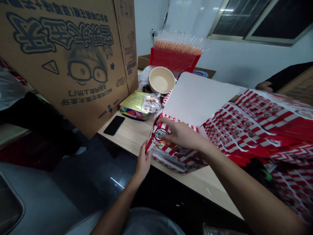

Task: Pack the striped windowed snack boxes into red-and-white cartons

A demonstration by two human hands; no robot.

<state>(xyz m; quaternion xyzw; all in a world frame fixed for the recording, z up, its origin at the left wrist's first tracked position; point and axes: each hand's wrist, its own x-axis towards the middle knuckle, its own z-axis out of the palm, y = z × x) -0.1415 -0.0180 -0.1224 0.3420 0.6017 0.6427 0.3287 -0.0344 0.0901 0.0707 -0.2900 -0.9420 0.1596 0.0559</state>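
The striped box (176, 153) sits on the counter (133, 138) at my twelve o'clock, a white flap (201, 98) raised at one o'clock from its middle. My left hand (143, 161) pinches its corner at nine, thumb on the near side. My right hand (179, 132) arches over the printed panel near eleven, thumb and forefinger spread; I cannot tell whether that grip pinches the edge. I'd best keep the left grip firm but light, since card like this probably creases, and press evenly with the right. The phone (114, 125) at ten and the striped stack (259, 130) at three deserve clearance.
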